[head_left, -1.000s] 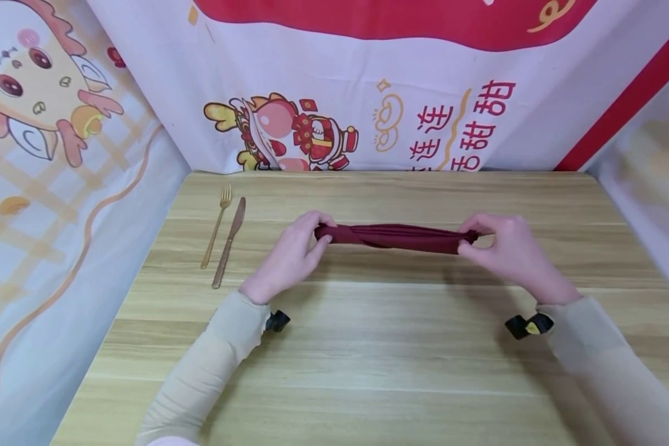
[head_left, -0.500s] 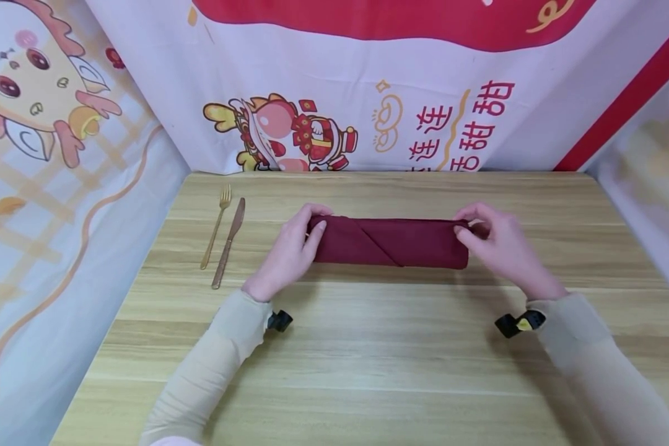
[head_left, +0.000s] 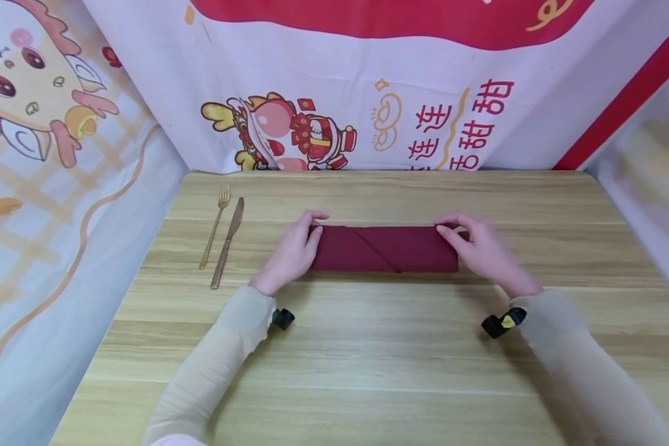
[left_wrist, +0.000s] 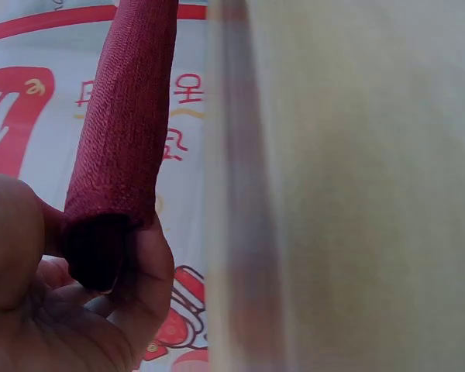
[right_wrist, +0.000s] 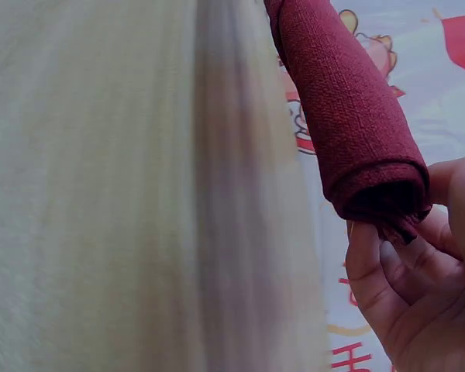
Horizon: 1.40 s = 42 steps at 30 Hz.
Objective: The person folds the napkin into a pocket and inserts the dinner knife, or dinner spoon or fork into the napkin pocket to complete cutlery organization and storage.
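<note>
A dark red folded cloth napkin (head_left: pixel 384 249) stretches between both hands over the table, with a diagonal fold line on its front. At its left end my left hand (head_left: pixel 293 251) pinches the cloth between thumb and fingers. My right hand (head_left: pixel 482 251) grips the opposite end in the same manner. The left wrist view shows the napkin (left_wrist: pixel 128 116) as a rolled tube with its dark hollow end by the left fingers. From the right wrist, the napkin's (right_wrist: pixel 353 101) other end looks layered and open, with the right fingers (right_wrist: pixel 372 283) beneath it.
Left of the hands, a gold fork (head_left: pixel 214 229) and a table knife (head_left: pixel 228 243) lie side by side on the wooden table (head_left: pixel 379 359). A printed white and red cloth (head_left: pixel 334 74) hangs along the table's back edge. Another patterned cloth (head_left: pixel 117 260) covers the left side.
The napkin has turned from a narrow edge-on strip to show its broad folded face. It has since come slightly down, and the right hand has shifted left.
</note>
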Motion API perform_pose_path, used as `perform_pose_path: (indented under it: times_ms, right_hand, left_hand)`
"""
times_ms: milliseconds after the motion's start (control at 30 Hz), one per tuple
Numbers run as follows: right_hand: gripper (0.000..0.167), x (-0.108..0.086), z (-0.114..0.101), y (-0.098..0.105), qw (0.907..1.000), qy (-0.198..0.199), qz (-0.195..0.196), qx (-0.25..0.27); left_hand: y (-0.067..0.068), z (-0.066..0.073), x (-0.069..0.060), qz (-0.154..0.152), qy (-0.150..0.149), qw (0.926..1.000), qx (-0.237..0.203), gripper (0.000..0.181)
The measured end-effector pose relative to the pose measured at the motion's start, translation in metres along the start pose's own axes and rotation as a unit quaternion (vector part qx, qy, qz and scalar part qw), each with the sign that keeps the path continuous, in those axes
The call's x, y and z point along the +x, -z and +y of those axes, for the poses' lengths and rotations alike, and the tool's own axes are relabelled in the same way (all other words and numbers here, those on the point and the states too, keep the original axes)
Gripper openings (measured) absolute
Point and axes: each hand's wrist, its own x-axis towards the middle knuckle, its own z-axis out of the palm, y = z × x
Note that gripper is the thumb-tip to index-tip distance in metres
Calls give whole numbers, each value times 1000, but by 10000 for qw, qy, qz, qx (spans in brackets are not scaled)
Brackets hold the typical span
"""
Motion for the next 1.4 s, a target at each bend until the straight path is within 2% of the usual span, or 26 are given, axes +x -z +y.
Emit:
perform_pose_path:
  times_ms: [133,333,600,733,833,1033,1133,1233,1400]
  right_hand:
    - [30,5,10,-13,9999,35,-113,-43]
    - [28,10,19,-23,9999,167,-35,20]
    - [36,9,25,-19,9997,-55,-51,229]
    - [38,4,26,-9,9993,-214,32,288]
    - [37,-2,26,-1,9992,-336,-69,209]
    - [37,-14,23,3,9958,-533,-707,-226]
    - [35,-16,23,-1,9947,-461,-859,-338]
    - [32,-16,22,-4,9950,-429,-842,-312]
    - [26,-17,21,-5,9961,-337,-758,-311]
  left_hand:
    - [-6,-10,1,-173,234,9995,128,31]
    - [-7,-13,2,-321,382,9987,109,33]
    - [8,-16,-4,-425,889,9950,-179,40]
    - [18,-17,-14,-409,1043,9937,-63,34]
    - [20,-15,-23,-625,1061,9920,261,28]
    - [14,-8,-33,-1306,996,9829,835,34]
    - [10,-7,-33,-1378,847,9817,1005,30]
    - [8,-4,-33,-1403,764,9814,1069,27]
    - [12,2,-33,-1481,790,9820,867,29]
